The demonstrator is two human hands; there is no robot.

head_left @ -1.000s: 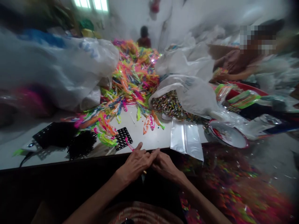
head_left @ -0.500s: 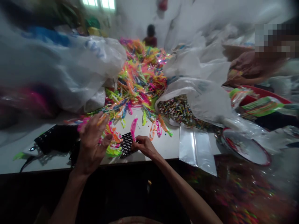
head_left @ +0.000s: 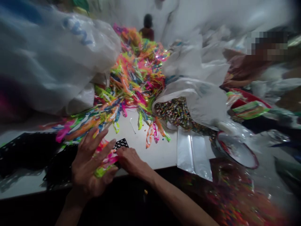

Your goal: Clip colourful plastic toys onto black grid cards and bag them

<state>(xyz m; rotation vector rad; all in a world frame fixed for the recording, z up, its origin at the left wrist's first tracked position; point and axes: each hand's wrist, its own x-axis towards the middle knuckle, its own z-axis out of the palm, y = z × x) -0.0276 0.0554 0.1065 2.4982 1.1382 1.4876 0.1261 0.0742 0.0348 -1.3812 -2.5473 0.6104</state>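
My left hand (head_left: 90, 164) reaches over the near edge of the white table (head_left: 162, 153), fingers spread apart and thumb out to the right. Between its thumb and fingers lie small neon strips (head_left: 101, 172), pink, orange and yellow-green; I cannot tell if it grips any. My right hand (head_left: 131, 160) is closed, knuckles up, touching a pink strip (head_left: 112, 158) at its fingertips, which are partly hidden. Behind it shows a black tray with rows of small white shapes (head_left: 121, 143). Beyond both hands rises a large heap of neon strips (head_left: 138, 75).
Black perforated sheets (head_left: 28, 150) lie at left, below a big white sack (head_left: 58, 62). An opened sack spills small multicoloured pieces (head_left: 171, 110). Clear plastic bags (head_left: 194, 153) overhang the table edge beside an enamel basin (head_left: 237, 150). Another person (head_left: 244, 67) sits at right.
My right hand has moved left with the pink strip, up to the left hand, and now covers much of the black tray. The left hand has come lower. The view has shifted too.
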